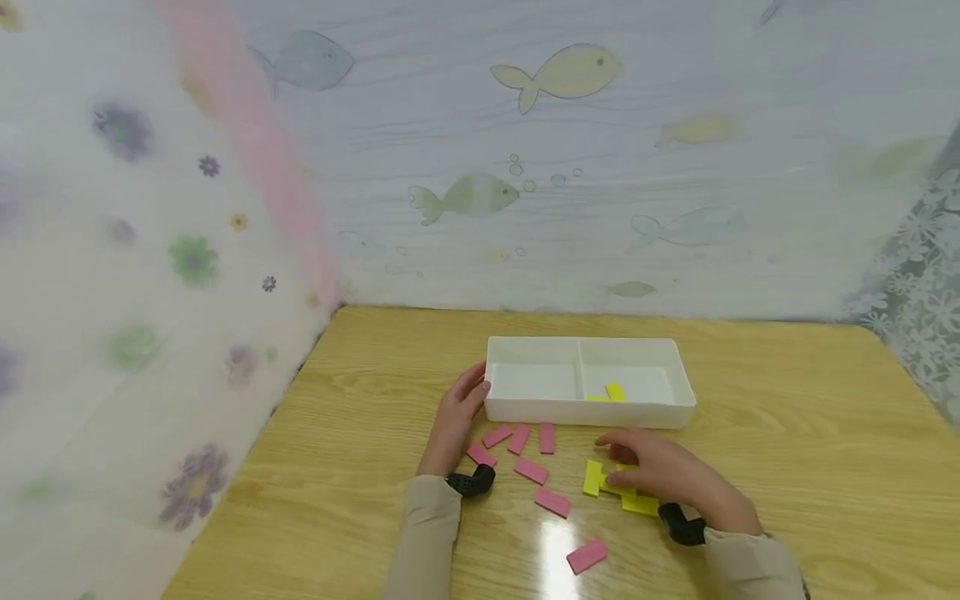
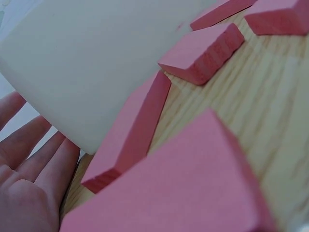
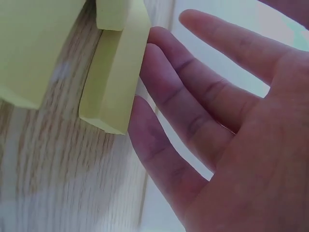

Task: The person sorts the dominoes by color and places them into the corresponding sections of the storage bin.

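A white two-part box (image 1: 570, 411) stands lengthwise on the table, with a couple of yellow blocks (image 1: 615, 392) in its right compartment. My left hand (image 1: 456, 417) lies against the box's left end, its fingers extended along the wall in the left wrist view. In front of the box's right half, my right hand (image 1: 671, 473) is over a small group of flat yellow blocks (image 1: 592, 478), partly hiding them. The right wrist view shows three relaxed fingertips at the side of one yellow block (image 3: 118, 82), while the index finger points away from it.
Several flat pink blocks (image 1: 531, 471) are scattered before the box's left half, some close to my left wrist. One pink block (image 1: 587, 556) lies nearer the front. Patterned cloth (image 1: 450, 250) hangs behind the wooden table (image 1: 375, 375) and along its left side.
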`<act>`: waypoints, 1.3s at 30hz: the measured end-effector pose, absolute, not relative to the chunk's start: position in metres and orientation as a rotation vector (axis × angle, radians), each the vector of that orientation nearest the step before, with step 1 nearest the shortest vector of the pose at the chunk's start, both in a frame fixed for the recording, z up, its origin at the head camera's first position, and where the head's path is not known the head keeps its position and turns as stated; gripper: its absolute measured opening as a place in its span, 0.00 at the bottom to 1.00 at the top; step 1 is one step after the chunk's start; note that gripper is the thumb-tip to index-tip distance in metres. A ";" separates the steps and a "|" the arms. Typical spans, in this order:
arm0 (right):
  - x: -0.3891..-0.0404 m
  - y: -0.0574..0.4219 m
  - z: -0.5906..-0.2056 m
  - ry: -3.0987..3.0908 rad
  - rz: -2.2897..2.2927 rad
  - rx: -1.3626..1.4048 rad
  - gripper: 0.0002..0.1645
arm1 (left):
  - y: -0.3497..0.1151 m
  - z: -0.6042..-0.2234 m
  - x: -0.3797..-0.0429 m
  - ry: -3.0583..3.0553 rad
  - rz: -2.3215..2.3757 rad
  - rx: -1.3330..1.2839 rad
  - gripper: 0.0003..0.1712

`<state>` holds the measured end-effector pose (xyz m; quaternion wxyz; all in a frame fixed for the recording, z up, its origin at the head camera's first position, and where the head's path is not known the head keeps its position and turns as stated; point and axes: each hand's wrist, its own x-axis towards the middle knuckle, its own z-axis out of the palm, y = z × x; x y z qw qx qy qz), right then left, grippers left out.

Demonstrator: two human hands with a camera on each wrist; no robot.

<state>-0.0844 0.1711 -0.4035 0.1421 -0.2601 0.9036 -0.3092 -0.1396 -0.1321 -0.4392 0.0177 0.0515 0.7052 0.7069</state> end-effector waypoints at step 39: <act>-0.081 0.152 -0.406 2.698 -0.726 -0.760 0.23 | -0.130 -0.430 -0.138 2.162 2.210 0.172 0.26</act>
